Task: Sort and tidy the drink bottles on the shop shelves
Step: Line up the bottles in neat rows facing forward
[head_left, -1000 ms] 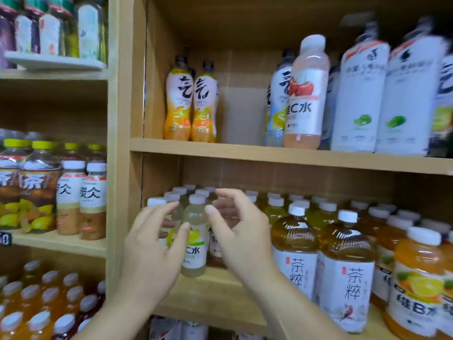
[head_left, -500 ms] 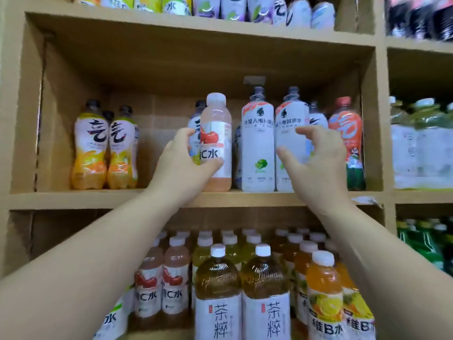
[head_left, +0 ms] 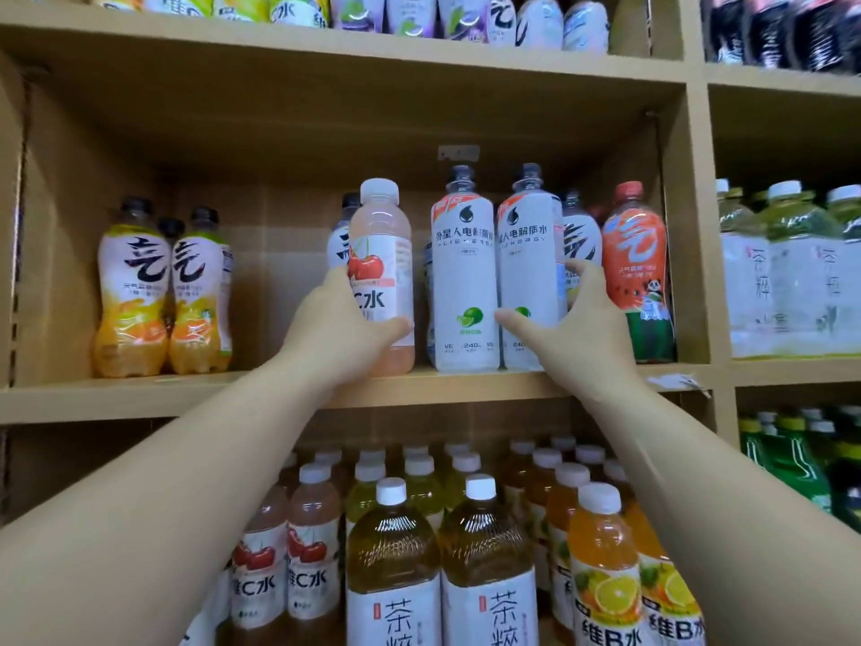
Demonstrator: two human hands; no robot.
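Observation:
On the middle shelf (head_left: pixel 186 394) stands a pink cherry drink bottle (head_left: pixel 384 254) with a white cap. My left hand (head_left: pixel 340 328) grips its lower half, thumb across the front. To its right stand two tall white electrolyte bottles; my right hand (head_left: pixel 575 328) wraps around the right white bottle (head_left: pixel 529 254), thumb on its front and fingers behind its right side. The left white bottle (head_left: pixel 463 268) stands untouched between my hands. A dark-capped bottle (head_left: pixel 342 226) is partly hidden behind the pink one.
Two orange soda bottles (head_left: pixel 163 291) stand at the shelf's left, with an open gap beside them. A red watermelon soda bottle (head_left: pixel 640 272) stands at the far right. The shelf below holds several tea bottles (head_left: pixel 438 566) and juice bottles; side bays (head_left: pixel 792 272) hold more.
My hands left the lower shelf and rose to the middle shelf. The left now grips the pink bottle; the right has closed around the right white bottle.

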